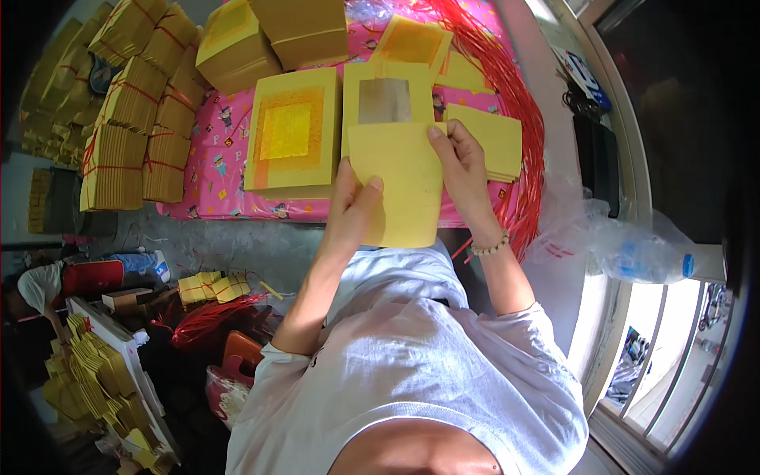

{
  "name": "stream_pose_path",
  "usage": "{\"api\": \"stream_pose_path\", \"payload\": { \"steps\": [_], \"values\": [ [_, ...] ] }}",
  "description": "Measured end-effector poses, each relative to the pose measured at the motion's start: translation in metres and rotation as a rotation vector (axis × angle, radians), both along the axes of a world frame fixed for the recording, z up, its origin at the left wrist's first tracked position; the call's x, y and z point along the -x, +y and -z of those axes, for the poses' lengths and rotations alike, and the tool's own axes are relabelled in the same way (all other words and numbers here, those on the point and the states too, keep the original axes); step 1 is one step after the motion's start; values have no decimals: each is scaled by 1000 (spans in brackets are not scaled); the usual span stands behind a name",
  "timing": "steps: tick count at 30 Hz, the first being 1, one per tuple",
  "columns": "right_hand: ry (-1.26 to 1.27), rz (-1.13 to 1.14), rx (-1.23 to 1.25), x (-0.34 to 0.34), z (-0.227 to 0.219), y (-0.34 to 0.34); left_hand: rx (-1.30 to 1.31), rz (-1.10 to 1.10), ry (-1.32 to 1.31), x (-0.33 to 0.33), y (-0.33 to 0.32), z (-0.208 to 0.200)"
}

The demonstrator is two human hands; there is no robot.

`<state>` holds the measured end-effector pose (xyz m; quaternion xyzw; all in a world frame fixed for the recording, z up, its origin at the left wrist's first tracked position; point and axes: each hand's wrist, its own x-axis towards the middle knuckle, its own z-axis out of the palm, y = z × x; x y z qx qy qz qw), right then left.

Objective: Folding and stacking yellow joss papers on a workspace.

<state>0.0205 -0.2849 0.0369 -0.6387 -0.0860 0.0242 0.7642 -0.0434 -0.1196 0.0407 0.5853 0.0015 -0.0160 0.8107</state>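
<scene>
A plain yellow paper sheet [400, 186], or a thin sheaf of them, is held up in front of me above the table's near edge. My left hand [358, 202] is closed on its left edge, thumb on the front. My right hand [463, 158] pinches its upper right corner. Just behind the sheet lies yellow paper with a silver square [384, 99], partly hidden by it. To the left stands a thick stack of yellow paper with a gold square on an orange patch [286, 131]. More plain yellow paper [495, 142] lies beyond my right hand.
Red plastic strings [522, 150] hang along the right edge of the pink-covered table [218, 170]. Tied yellow bundles [115, 166] are piled at the left. Another person [103, 277] works at the lower left beside a board of bundles. A clear plastic bag [633, 245] lies at right.
</scene>
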Motion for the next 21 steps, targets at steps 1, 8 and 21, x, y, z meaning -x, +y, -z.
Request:
{"api": "stream_pose_path", "payload": {
  "steps": [1,8,21],
  "values": [
    [0,6,-5,2,-4,3,-2,7,8,-1,2,-1],
    [142,-189,118,17,2,-8,30,6,25,-13,11,1],
    [200,-128,178,9,7,-15,-59,24,38,-41,7,9]
  ]
}}
